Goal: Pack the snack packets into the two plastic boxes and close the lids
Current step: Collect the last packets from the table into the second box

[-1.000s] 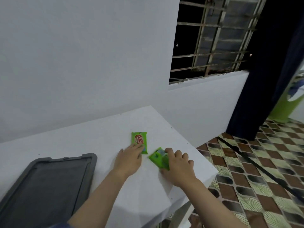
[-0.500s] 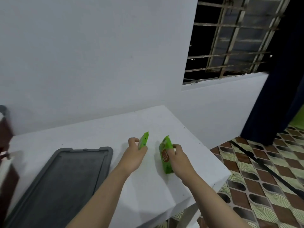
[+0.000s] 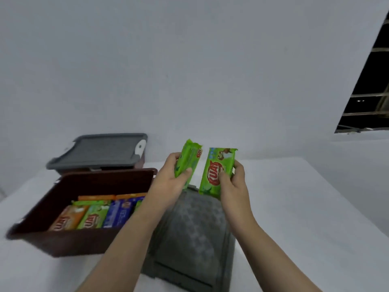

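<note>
nearest me a loose grey lid (image 3: 190, 239) lies flat on the white table (image 3: 305, 207), under my forearms. to its left stands the open brown box (image 3: 69, 241), with orange, green and blue snack packets (image 3: 94, 216) standing in rows inside. above the far end of the lid my left hand (image 3: 168, 184) pinches one green packet (image 3: 188, 161) between thumb and fingers around its lower half, turned nearly edge-on to me. my right hand (image 3: 233, 184) is pressed around the lower half of a second green packet (image 3: 216, 170), face toward me, upright. the two packets are just beside each other and not touching, both clear of the table. i judge them light and thin, with a crinkly, slick wrapper and something brittle inside, so i should hold them by the body rather than the sealed ends, and gently, to avoid crushing them. farther off, against the wall, a second box (image 3: 101, 165) sits with its grey lid (image 3: 99, 151) resting on top, slightly askew. half a second ago both packets were just lifted off the table's right end; now they are raised and carried left toward the open box, and my view has swung left so both boxes show.
</note>
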Available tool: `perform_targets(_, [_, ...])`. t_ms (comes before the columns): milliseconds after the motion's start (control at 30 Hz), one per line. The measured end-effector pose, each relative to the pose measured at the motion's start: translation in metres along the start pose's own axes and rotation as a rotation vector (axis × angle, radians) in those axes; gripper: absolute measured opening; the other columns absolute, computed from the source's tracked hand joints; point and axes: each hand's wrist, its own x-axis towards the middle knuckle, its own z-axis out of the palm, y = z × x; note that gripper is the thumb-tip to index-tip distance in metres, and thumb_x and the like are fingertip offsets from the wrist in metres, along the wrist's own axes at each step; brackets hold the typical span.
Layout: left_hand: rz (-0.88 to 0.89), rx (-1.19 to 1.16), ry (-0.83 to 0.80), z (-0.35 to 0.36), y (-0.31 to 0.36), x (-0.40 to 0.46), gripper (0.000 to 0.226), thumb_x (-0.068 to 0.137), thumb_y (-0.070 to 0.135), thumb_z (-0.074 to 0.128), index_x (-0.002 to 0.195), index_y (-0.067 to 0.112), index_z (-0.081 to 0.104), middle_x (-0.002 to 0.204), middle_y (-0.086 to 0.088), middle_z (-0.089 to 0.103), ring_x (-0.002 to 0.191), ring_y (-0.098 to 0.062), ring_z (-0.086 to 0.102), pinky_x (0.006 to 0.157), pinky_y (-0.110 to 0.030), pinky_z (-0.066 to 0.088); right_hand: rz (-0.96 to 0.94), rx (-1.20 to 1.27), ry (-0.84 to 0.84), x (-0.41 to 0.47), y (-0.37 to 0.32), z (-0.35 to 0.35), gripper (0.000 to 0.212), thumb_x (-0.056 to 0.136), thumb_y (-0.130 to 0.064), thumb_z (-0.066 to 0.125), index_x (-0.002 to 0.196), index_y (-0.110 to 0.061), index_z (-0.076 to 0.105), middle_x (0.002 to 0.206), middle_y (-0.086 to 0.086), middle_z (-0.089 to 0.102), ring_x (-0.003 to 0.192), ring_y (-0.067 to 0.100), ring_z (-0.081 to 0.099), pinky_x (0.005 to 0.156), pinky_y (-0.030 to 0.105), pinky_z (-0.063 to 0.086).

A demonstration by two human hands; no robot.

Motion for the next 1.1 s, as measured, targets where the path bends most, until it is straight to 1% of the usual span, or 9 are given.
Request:
perform_targets(67, [0.057,0.062,0.018,-0.039,-0.007,0.001,0.028,0.093,0.011,0.058,0.117,0.025,0.050,0.106,0.000,0.066,0.101,-0.020,0.062,0.091,-0.041,0.048,-0.014,0.017,-0.063,-0.005,-0.004,0.031,0.026,0.099,-0.019,0.047,0.119,-0.036,0.046,0.105,-0.011,0.068,0.086,-0.003,0.068,0.074,0.013,0.052])
perform_targets(100, [0.078,0.109,0.039,-0.060,-0.013,0.002,0.030,0.094,0.012,0.058,0.118,0.026,0.049,0.109,0.003,0.065,0.104,-0.018,0.061,0.094,-0.039,0.046,-0.011,0.032,-0.101,-0.007,-0.005,0.048,0.027,0.100,-0.017,0.047,0.120,-0.035,0.046,0.106,-0.009,0.068,0.087,-0.002,0.068,0.070,0.013,0.053])
perform_targets(200, [0.102,0.286,0.103,-0.112,-0.033,0.009,0.036,0.093,0.016,0.059,0.124,0.030,0.048,0.114,0.010,0.063,0.105,-0.009,0.059,0.090,-0.029,0.043,-0.013,-0.007,-0.194,-0.011,-0.005,0.091,0.033,0.100,-0.015,0.045,0.126,-0.035,0.042,0.110,-0.006,0.068,0.096,0.010,0.068,0.082,0.030,0.057])
perform_targets(333, [0.106,0.445,0.164,-0.158,-0.065,0.016,0.036,0.092,0.013,0.059,0.125,0.026,0.053,0.116,0.011,0.058,0.106,-0.006,0.052,0.087,-0.024,0.037,-0.057,-0.143,-0.278,-0.009,0.002,0.142,0.036,0.100,-0.021,0.044,0.121,-0.049,0.036,0.105,-0.021,0.063,0.096,0.002,0.063,0.080,0.025,0.050])
perform_targets(533, [0.006,0.504,0.163,-0.209,-0.106,0.031,0.031,0.091,0.016,0.061,0.120,0.027,0.058,0.106,0.009,0.065,0.096,-0.011,0.059,0.078,-0.026,0.042,-0.145,-0.452,-0.364,0.006,0.022,0.185,0.040,0.099,-0.015,0.047,0.133,-0.034,0.041,0.123,0.001,0.059,0.111,0.018,0.056,0.094,0.036,0.048])
perform_targets(700, [-0.039,0.544,0.093,-0.232,-0.126,0.039,0.031,0.091,0.015,0.063,0.120,0.023,0.059,0.109,0.005,0.065,0.098,-0.012,0.057,0.080,-0.027,0.041,-0.279,-0.717,-0.454,0.021,0.037,0.205,0.047,0.093,-0.002,0.048,0.133,-0.026,0.051,0.115,0.008,0.057,0.107,0.023,0.053,0.084,0.025,0.039])
perform_targets(867, [-0.074,0.519,0.086,-0.232,-0.142,0.032,0.030,0.091,0.012,0.062,0.119,0.021,0.061,0.109,0.002,0.065,0.099,-0.015,0.057,0.081,-0.028,0.042,-0.260,-0.830,-0.399,0.028,0.050,0.214,0.042,0.092,-0.003,0.049,0.129,-0.022,0.054,0.119,0.006,0.061,0.110,0.024,0.055,0.090,0.036,0.047])
perform_targets(1000, [-0.033,0.637,0.131,-0.238,-0.144,0.033,0.034,0.089,0.008,0.062,0.122,0.015,0.060,0.109,-0.005,0.057,0.104,-0.024,0.055,0.087,-0.033,0.041,-0.253,-0.875,-0.359,0.027,0.053,0.217,0.039,0.089,-0.001,0.046,0.121,-0.023,0.046,0.114,0.005,0.061,0.102,0.025,0.057,0.082,0.045,0.052])
perform_targets(1100, [-0.046,0.684,0.128,-0.241,-0.148,0.032,0.034,0.090,0.006,0.060,0.122,0.016,0.060,0.107,-0.005,0.053,0.105,-0.026,0.053,0.089,-0.036,0.043,-0.308,-0.983,-0.419,0.031,0.049,0.220,0.038,0.085,0.005,0.047,0.116,-0.016,0.041,0.108,0.012,0.060,0.097,0.030,0.057,0.078,0.045,0.051])
